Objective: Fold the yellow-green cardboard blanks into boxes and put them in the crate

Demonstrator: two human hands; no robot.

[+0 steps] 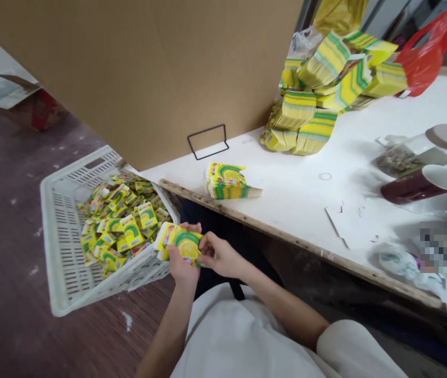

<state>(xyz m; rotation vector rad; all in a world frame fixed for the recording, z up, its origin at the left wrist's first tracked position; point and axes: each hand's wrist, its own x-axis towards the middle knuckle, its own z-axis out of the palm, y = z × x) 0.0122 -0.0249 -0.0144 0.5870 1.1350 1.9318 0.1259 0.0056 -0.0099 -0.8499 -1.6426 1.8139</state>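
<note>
A small yellow-and-green printed carton is between my hands, above the edge of the table. Wrapped around it from below, my left hand has its thumb on the front face. At the carton's right end, the bent fingers of my right hand pinch it. A stack of flat cartons in the same print lies on the white table just beyond my hands. To the left, a white plastic crate on the floor holds many folded cartons.
A large cardboard sheet stands at the back, with a black wire frame before it. Bundled flat cartons are piled at the back right. A red bag, a jar and a maroon mug occupy the right side.
</note>
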